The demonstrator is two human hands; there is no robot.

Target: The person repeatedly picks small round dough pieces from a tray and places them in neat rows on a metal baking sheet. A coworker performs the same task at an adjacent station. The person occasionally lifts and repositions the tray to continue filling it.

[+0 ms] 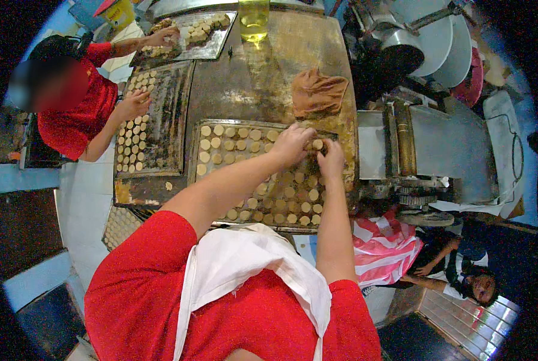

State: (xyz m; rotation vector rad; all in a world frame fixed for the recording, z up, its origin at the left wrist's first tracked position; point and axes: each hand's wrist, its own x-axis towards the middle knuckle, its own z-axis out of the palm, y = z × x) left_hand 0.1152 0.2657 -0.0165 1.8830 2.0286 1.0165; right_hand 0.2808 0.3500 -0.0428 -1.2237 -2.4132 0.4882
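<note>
A dark metal baking tray lies before me on the worktable, bearing rows of small round dough pieces. Over its far right corner, my left hand is bent with the fingers curled down; what lies under its fingertips is hidden. Close beside it, my right hand has thumb and fingers around one thick dough piece, just above the tray. My forearms cover part of the rows.
A brown cloth lies beyond the tray, and a container of yellow liquid stands farther back. At left, a co-worker's hand hovers over another baking tray. A roller machine adjoins the right side. Another person is at lower right.
</note>
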